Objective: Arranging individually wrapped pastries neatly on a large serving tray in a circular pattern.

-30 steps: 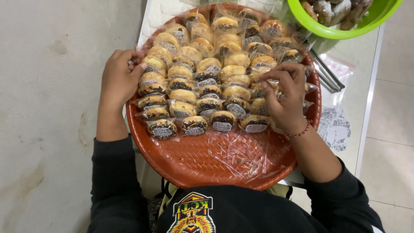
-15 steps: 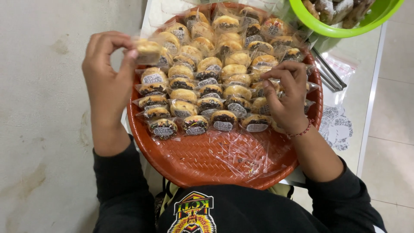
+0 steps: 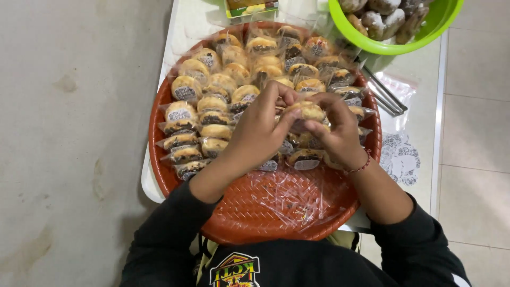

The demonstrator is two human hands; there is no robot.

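Pastry: one round wrapped pastry [image 3: 307, 111], golden top, held up between both hands just above the middle rows on the tray.
Left hand: left hand [image 3: 258, 130] comes in from the lower left; fingers curled, thumb and fingertips pinching the pastry's left edge.
Right hand: right hand [image 3: 339, 135] comes in from the lower right; fingers bent closed on the right edge and the clear wrap. Red cord bracelet [image 3: 361, 167] at the wrist.
Key relation: pastry sits between the two hands, its long axis running left to right; both touch it, neither clearly nearer.
Tray: round orange woven tray [image 3: 249, 212] on the white worktop [image 3: 183, 32]; wrapped pastries [image 3: 212, 103] in rows across the far half, near half bare except a loose clear wrapper [image 3: 289, 194].
Surroundings: green bowl [image 3: 393, 45] of darker pieces at far right, apart from the tray; metal tongs [image 3: 385, 93] just beside the tray rim.
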